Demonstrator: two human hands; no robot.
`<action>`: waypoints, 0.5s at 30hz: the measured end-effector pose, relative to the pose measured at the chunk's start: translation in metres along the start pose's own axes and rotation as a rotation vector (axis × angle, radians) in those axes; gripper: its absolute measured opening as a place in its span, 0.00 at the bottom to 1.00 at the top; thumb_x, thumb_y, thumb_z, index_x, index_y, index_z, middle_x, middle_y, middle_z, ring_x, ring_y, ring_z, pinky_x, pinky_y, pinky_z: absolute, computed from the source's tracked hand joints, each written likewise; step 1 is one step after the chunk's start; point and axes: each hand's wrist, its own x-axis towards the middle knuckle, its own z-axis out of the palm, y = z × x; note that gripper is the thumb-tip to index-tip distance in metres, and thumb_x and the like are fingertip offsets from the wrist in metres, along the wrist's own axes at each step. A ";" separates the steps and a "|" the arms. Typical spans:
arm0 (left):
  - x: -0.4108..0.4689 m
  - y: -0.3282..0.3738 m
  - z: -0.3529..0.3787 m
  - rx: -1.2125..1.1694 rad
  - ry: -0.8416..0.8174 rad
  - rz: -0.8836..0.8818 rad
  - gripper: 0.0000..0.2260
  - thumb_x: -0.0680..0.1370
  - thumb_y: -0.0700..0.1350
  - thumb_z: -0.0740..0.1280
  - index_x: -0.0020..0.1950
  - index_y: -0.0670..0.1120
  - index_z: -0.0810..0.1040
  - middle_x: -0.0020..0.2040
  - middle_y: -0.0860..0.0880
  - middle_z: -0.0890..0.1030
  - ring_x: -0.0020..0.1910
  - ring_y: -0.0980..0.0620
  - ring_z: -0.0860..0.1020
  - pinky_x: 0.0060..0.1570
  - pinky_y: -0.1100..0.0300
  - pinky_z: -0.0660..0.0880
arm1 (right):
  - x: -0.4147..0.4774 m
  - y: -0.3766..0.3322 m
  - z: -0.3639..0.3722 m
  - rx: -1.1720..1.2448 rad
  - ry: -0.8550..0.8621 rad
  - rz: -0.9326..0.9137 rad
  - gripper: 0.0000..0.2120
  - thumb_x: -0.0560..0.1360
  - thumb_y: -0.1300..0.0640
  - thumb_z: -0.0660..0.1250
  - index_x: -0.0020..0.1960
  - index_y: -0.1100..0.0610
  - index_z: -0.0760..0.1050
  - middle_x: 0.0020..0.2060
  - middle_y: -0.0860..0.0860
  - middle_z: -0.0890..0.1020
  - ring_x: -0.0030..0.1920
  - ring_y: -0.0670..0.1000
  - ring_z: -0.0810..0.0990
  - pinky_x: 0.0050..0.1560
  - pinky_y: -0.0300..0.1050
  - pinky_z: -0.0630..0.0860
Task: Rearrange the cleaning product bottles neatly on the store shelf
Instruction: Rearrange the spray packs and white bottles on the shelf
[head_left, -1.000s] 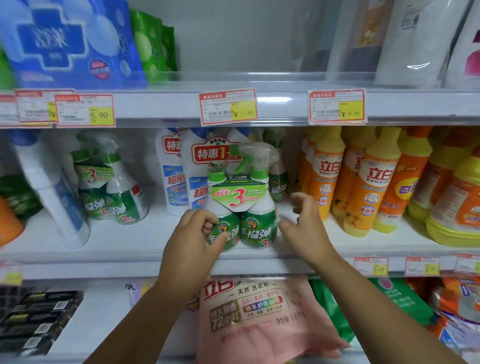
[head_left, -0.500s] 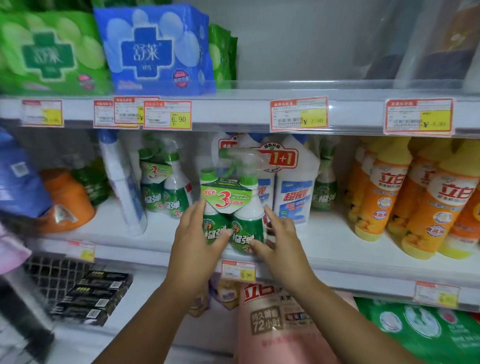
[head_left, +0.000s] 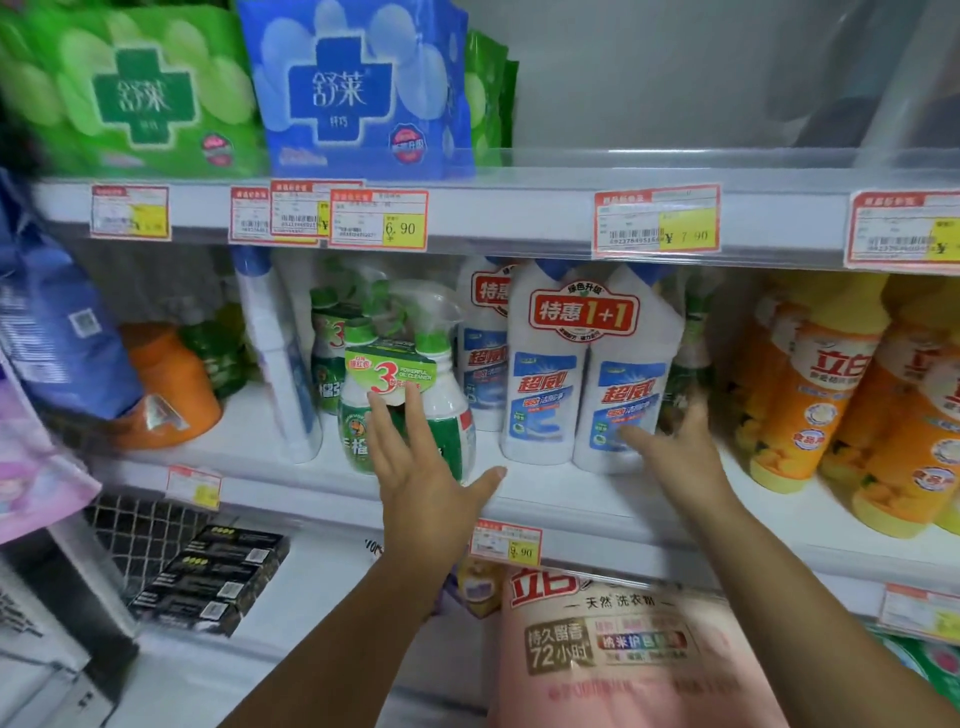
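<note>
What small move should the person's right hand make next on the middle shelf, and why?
Probably close the right hand on the white twin pack marked 1+1 and straighten it. That hand is open, fingers spread at the pack's right bottle, gripping nothing. The left hand lies open and flat against the green spray twin pack, which stands upright at the shelf front.

Retail shop, household-goods aisle. Indicators: white tiered shelf (head_left: 519, 218) across the frame; red-and-yellow price tags (head_left: 657, 221) clipped along each shelf edge; multiples of identical orange bottles (head_left: 795, 395) at right; promotional "1+1" twin-pack (head_left: 582, 364) at centre.
</note>
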 end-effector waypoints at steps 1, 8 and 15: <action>0.001 -0.002 0.002 0.032 0.015 0.016 0.50 0.67 0.55 0.75 0.76 0.54 0.42 0.77 0.48 0.39 0.75 0.45 0.40 0.71 0.49 0.46 | -0.001 0.003 0.002 -0.019 -0.031 0.000 0.29 0.69 0.62 0.74 0.65 0.51 0.66 0.55 0.48 0.78 0.52 0.47 0.79 0.51 0.42 0.73; 0.004 -0.017 -0.006 0.052 0.034 0.060 0.45 0.70 0.39 0.73 0.76 0.54 0.47 0.77 0.49 0.44 0.75 0.44 0.46 0.68 0.45 0.58 | -0.019 0.011 0.030 -0.245 -0.070 -0.143 0.19 0.69 0.54 0.75 0.57 0.46 0.73 0.52 0.44 0.82 0.49 0.45 0.80 0.51 0.45 0.76; 0.014 -0.033 -0.027 0.018 -0.020 0.041 0.45 0.69 0.37 0.73 0.76 0.55 0.49 0.78 0.51 0.45 0.76 0.48 0.49 0.72 0.51 0.54 | -0.037 0.011 0.069 -0.266 -0.232 -0.258 0.21 0.76 0.52 0.65 0.68 0.41 0.67 0.59 0.43 0.80 0.57 0.46 0.79 0.59 0.49 0.76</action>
